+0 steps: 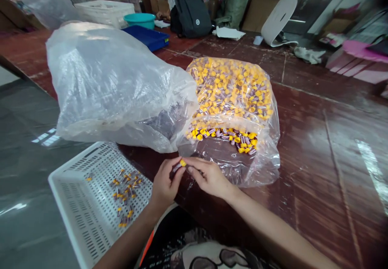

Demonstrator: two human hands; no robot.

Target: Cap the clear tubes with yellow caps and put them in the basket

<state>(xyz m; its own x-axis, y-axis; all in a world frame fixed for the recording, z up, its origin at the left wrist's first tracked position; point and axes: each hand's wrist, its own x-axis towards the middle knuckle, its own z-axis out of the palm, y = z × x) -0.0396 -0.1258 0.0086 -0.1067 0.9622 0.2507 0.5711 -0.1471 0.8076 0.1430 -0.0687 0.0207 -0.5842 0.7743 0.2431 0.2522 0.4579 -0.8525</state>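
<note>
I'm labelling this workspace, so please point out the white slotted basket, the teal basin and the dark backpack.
White slotted basket [72, 198]: head view, on its slotted side wall.
Teal basin [141, 23]: head view, on its outer wall.
Dark backpack [193, 12]: head view, on its front.

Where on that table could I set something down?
The widest bare tabletop lies right of the clear bag, beyond the right forearm. It's crowded leftward: the cloudy bag meets the clear one, and the white basket sits beside the left hand.
</note>
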